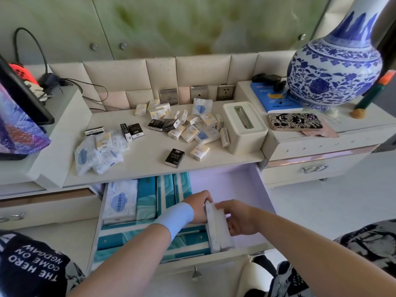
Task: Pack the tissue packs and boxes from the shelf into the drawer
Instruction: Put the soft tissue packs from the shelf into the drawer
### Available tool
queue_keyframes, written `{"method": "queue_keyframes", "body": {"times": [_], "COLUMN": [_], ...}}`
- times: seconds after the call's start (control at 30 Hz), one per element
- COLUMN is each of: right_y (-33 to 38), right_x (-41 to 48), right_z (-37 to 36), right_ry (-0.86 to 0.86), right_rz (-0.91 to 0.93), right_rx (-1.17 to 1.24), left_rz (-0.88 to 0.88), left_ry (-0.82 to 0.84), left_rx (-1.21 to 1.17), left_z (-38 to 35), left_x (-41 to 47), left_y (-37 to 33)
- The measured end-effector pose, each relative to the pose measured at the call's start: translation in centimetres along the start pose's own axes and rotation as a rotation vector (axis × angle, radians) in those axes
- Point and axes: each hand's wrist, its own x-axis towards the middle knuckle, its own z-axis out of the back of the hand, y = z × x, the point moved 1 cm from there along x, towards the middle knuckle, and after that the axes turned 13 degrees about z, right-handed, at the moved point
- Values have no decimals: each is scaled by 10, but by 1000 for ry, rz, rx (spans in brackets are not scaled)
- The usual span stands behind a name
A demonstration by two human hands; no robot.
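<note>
Right, both hands are down in the open drawer [233, 183]. The left hand [198, 207] curls over the far end of a white tissue pack [217, 229], and the right hand [237, 217] grips its side, fingers wrapped onto it. That pack stands on edge near the drawer's front, just beside the teal boxes [120, 241]. Up on the shelf [150, 155], small tissue packs [188, 125] lie scattered beside a cream tissue holder [244, 127].

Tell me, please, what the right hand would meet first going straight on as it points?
The right hand points left at the white tissue pack it holds; probably the left hand just beyond.
</note>
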Motion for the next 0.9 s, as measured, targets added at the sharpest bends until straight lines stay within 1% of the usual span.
{"method": "queue_keyframes", "body": {"times": [0.1,0.2,0.33,0.4,0.43,0.53,0.6,0.7,0.73,0.8,0.83,0.9], "right_y": [5,-1,-6,-3,0,12,21,20,17,10,7,8], "right_x": [0,1,1,-1,-2,-7,-10,-7,-7,-3,0,-3], "right_z": [10,16,13,10,10,6,2,3,1,-4,-4,-5], "right_ry": [32,62,131,202,212,129,5,-253,-287,-263,-262,-255], "right_rz": [33,4,16,48,58,39,25,0,-16,-18,-7,3], "right_rx": [56,59,-18,-70,-86,-201,-424,-767,-917,-1122,-1083,-928], "left_rz": [-37,-66,-129,-144,-155,-170,-161,-161,-164,-171,-183,-190], "left_ry": [-35,-58,-132,-137,-136,-120,-102,-64,-74,-112,-124,-126], "left_rx": [-79,-112,-93,-112,-120,-85,7,81,87,76,46,-30], "left_z": [1,1,8,13,15,25,37,54,59,67,71,74], "left_x": [-1,-1,-2,0,0,-1,-2,-4,-6,-11,-14,-17], "left_y": [3,6,5,6,5,3,6,10,8,2,-2,-5]}}
